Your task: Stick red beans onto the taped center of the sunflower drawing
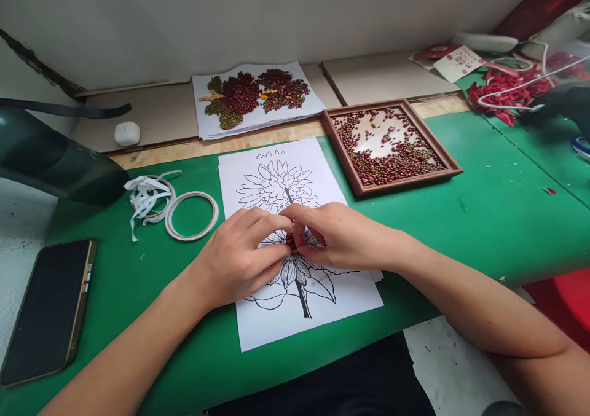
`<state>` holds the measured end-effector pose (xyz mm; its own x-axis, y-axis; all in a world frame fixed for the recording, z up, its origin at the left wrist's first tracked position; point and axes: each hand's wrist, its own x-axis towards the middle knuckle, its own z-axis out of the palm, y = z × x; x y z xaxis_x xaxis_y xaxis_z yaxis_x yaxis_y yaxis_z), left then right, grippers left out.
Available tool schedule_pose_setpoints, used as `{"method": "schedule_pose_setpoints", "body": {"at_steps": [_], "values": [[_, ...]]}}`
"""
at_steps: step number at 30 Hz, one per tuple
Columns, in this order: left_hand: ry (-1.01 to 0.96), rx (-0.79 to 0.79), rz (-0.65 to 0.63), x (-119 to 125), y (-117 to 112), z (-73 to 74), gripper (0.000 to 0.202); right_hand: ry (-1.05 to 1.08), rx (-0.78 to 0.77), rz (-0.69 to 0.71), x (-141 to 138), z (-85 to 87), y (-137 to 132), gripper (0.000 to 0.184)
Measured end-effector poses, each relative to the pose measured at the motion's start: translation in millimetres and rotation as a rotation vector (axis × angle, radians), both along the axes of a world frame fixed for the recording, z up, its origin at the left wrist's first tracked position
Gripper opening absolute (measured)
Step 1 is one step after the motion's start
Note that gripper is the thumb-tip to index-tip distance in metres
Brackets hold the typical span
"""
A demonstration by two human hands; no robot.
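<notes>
A white sheet with a black line drawing of flowers (276,176) lies on the green mat (488,219) in front of me. My left hand (239,256) and my right hand (332,235) meet over the lower flower, fingertips curled together and pressing on a small patch of red beans (291,241) at its centre. Both hands are closed in a pinch; I cannot make out whether a bean is held. A brown wooden tray (454,167) of red beans lies to the upper right of the sheet.
A tape ring (192,215) and a heap of peeled white strips (146,196) lie left of the sheet. A phone (46,308) rests at the far left. A finished bean picture (255,96) lies at the back. Red clutter (507,87) sits far right.
</notes>
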<state>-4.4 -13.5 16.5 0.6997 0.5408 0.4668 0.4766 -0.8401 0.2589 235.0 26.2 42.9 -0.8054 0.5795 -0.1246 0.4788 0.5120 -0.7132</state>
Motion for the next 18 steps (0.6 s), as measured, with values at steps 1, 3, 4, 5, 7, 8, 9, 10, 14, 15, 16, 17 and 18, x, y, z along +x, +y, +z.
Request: {"method": "schedule_pose_setpoints", "body": {"at_steps": [1, 3, 4, 5, 7, 8, 9, 10, 14, 15, 16, 17, 18], "values": [[0.005, -0.004, -0.004, 0.0, 0.0, -0.5, 0.011, -0.005, 0.002, -0.003, -0.4, 0.4, -0.2, 0.033], [0.015, -0.016, -0.016, -0.1, -0.2, -1.3, 0.015, -0.012, 0.006, -0.006, -0.9, 1.0, -0.2, 0.031], [0.019, -0.024, -0.022, -0.1, -0.4, -1.5, 0.016, -0.011, 0.008, -0.007, -0.9, 1.1, -0.1, 0.03], [0.025, -0.033, -0.028, -0.2, -0.6, -1.7, 0.017, -0.009, 0.01, -0.006, -0.8, 1.0, 0.2, 0.029], [0.031, -0.045, -0.035, -0.3, -0.9, -1.5, 0.017, -0.001, 0.012, -0.003, -0.4, 0.6, 0.9, 0.026], [0.034, -0.049, -0.036, -0.4, -1.1, -1.3, 0.016, 0.003, 0.012, -0.001, -0.2, 0.4, 1.3, 0.025], [0.037, -0.05, -0.035, -0.5, -1.1, -1.1, 0.016, 0.006, 0.012, 0.0, 0.0, 0.3, 1.6, 0.024], [0.04, -0.048, -0.033, -0.6, -1.1, -0.9, 0.016, 0.009, 0.012, 0.0, 0.1, 0.2, 1.9, 0.024], [0.061, -0.03, -0.028, -0.5, 0.0, -0.9, 0.017, 0.006, 0.002, -0.004, 0.2, -0.2, 2.5, 0.025], [0.066, -0.024, -0.028, -0.3, 0.2, -0.9, 0.017, 0.002, -0.005, -0.005, 0.1, -0.5, 2.6, 0.025], [0.069, -0.02, -0.029, -0.2, 0.4, -0.8, 0.017, 0.0, -0.015, -0.006, 0.0, -1.0, 2.5, 0.025], [0.073, -0.018, -0.03, -0.1, 0.5, -0.6, 0.018, 0.001, -0.025, -0.006, -0.1, -1.5, 2.5, 0.025], [0.077, -0.017, -0.032, 0.0, 0.4, -0.3, 0.018, 0.004, -0.036, -0.007, -0.3, -2.2, 2.4, 0.025]]}}
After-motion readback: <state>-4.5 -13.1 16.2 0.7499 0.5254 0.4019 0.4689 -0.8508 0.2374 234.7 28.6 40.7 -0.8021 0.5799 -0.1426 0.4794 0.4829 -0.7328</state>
